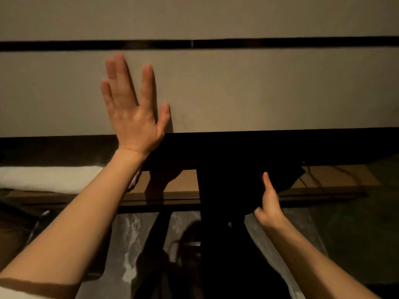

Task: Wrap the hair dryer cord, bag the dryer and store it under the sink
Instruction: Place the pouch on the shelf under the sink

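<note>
The left hand lies flat and spread on the beige panel, its grip released. To its right and lower, the right hand has its grip clenched on a black bag at a shelf; the bag's contents are hidden.

Low wooden shelf under counter – black bag on it
</note>
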